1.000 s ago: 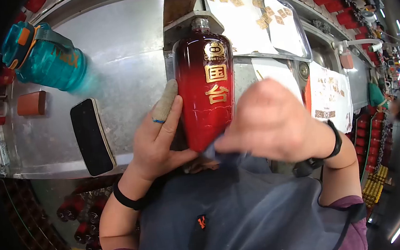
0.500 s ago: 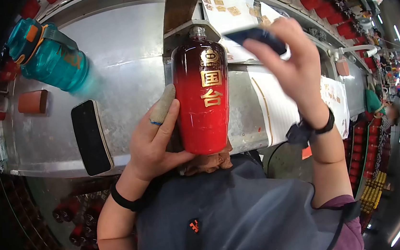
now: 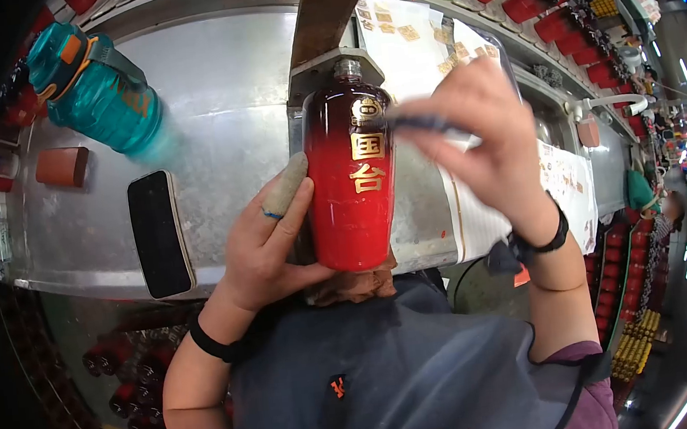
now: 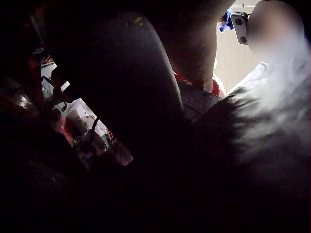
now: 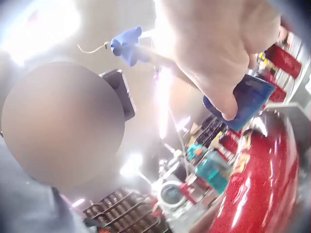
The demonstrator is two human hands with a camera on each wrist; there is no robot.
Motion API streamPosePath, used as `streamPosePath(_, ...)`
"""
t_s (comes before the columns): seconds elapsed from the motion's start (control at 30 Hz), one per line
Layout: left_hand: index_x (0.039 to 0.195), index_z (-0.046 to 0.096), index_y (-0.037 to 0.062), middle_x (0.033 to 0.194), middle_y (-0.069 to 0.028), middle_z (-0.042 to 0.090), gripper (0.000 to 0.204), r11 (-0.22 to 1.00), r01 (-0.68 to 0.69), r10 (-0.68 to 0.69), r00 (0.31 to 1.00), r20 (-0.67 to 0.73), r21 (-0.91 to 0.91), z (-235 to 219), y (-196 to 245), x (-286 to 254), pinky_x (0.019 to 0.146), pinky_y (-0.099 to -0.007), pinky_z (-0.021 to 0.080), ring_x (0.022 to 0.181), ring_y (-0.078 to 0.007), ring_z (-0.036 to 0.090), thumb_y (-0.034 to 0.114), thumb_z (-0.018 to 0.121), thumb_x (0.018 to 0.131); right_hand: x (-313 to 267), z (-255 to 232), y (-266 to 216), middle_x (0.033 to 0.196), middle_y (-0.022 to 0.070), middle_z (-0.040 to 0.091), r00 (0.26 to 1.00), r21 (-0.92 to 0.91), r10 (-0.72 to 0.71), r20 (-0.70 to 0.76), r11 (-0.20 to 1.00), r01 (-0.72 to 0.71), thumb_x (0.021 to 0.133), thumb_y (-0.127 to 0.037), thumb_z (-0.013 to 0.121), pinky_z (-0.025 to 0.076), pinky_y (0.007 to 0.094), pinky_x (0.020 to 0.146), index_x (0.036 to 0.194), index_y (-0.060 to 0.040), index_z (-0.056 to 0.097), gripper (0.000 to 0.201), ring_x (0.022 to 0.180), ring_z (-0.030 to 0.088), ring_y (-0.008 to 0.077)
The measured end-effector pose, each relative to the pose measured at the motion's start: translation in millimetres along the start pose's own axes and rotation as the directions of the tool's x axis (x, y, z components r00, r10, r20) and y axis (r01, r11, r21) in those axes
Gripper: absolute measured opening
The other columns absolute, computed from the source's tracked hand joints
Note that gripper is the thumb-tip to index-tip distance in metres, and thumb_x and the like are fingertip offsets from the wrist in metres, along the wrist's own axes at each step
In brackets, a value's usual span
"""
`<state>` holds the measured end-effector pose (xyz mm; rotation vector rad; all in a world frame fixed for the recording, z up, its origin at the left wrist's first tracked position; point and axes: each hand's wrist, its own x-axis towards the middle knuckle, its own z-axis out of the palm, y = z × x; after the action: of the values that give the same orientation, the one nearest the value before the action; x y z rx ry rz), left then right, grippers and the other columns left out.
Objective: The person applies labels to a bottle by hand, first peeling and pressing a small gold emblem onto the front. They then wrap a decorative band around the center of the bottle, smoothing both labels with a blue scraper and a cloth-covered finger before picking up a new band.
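Note:
A red bottle [image 3: 352, 214], dark at the shoulder with gold characters, lies on the bench with its clear neck against a metal bracket [image 3: 361, 57]. The left hand [image 3: 260, 251] rests along the bottle's left side, thumb by its base, a finger cover [image 3: 285, 189] on one finger. Over the upper right of the bottle, the right hand [image 3: 484, 130] pinches a dark blue flat piece [image 3: 425, 120]. In the right wrist view the thumb of the right hand [image 5: 214, 53] presses on the blue piece [image 5: 250, 99] beside the bottle [image 5: 262, 179]. The left wrist view is mostly dark.
A teal water bottle [image 3: 110, 105], a brown block [image 3: 63, 167] and a phone [image 3: 159, 232] are on the left. White sheets with gold labels [image 3: 400, 31] lie at the right. Brown cloth [image 3: 359, 286] is under the bottle's base. Red bottles [image 3: 530, 0] line the back right.
The right hand went from the bottle's base up to the right, then moved left to the bottle's shoulder with the blue piece. The left hand stays beside the bottle.

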<state>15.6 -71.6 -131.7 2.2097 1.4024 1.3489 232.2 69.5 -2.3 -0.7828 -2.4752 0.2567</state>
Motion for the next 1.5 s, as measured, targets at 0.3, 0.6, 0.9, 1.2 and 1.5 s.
streamPosePath(0.3, 0.137, 0.053, -0.0031, 0.142, -0.0242, 0.051, 0.089, 1.000, 0.001, -0.001, 1.000, 0.005, -0.015, -1, -1, 0, 0.101, -0.0439, 0.051, 0.124, -0.0395, 0.057, 0.023, 0.089, 0.060, 0, 0, -3, 0.073, 0.0016, 0.054, 0.986, 0.101, -0.121, 0.110, 0.989, 0.110, 0.071, -0.013, 0.082, 0.040, 0.0351, 0.067, 0.095, -0.0139, 0.076, 0.025, 0.075, 0.048, 0.0220)
streamPosePath(0.6, 0.136, 0.053, -0.0040, 0.143, -0.0246, 0.051, 0.089, 1.000, 0.012, -0.012, 1.000, 0.006, -0.001, 2, -2, -2, 0.102, -0.0436, 0.050, 0.125, -0.0395, 0.056, 0.024, 0.090, 0.060, 9, -11, 4, 0.073, 0.0017, 0.058, 0.993, 0.047, -0.092, 0.075, 0.995, 0.089, 0.074, -0.016, 0.082, 0.042, 0.0348, 0.071, 0.093, -0.0128, 0.076, 0.020, 0.077, 0.050, 0.0226)
streamPosePath(0.9, 0.143, 0.047, -0.0005, 0.146, -0.0258, 0.048, 0.097, 1.000, 0.000, 0.000, 1.000, 0.007, 0.026, 3, 0, -3, 0.102, -0.0455, 0.049, 0.125, -0.0421, 0.055, 0.022, 0.090, 0.059, -26, 14, 0, 0.081, -0.0026, 0.063, 0.933, -0.014, -0.359, 0.013, 0.933, 0.360, 0.075, -0.012, 0.074, 0.041, 0.0334, 0.072, 0.100, -0.0157, 0.078, 0.025, 0.079, 0.054, 0.0183)
streamPosePath(1.2, 0.147, 0.042, 0.0033, 0.149, -0.0264, 0.043, 0.100, 0.990, 0.026, -0.024, 1.000, -0.017, 0.136, 5, 8, -3, 0.109, -0.0493, 0.041, 0.132, -0.0431, 0.048, 0.028, 0.089, 0.062, -95, -30, -5, 0.098, 0.0015, 0.068, 0.832, 0.603, 0.377, 0.408, 0.572, -0.555, 0.088, -0.014, 0.074, 0.049, 0.0254, 0.078, 0.118, -0.0092, 0.070, 0.030, 0.086, 0.061, 0.0097)
streamPosePath(1.5, 0.138, 0.052, -0.0033, 0.141, -0.0291, 0.051, 0.085, 0.978, -0.020, -0.012, 0.988, 0.151, 0.207, -9, 32, 12, 0.102, -0.0460, 0.047, 0.124, -0.0444, 0.056, 0.025, 0.088, 0.067, -215, -68, 92, 0.087, -0.0024, 0.062, 0.521, 0.792, 0.823, 0.227, 0.155, -0.590, 0.105, -0.027, 0.053, 0.050, 0.0211, 0.069, 0.108, -0.0043, 0.067, 0.027, 0.078, 0.058, 0.0040)
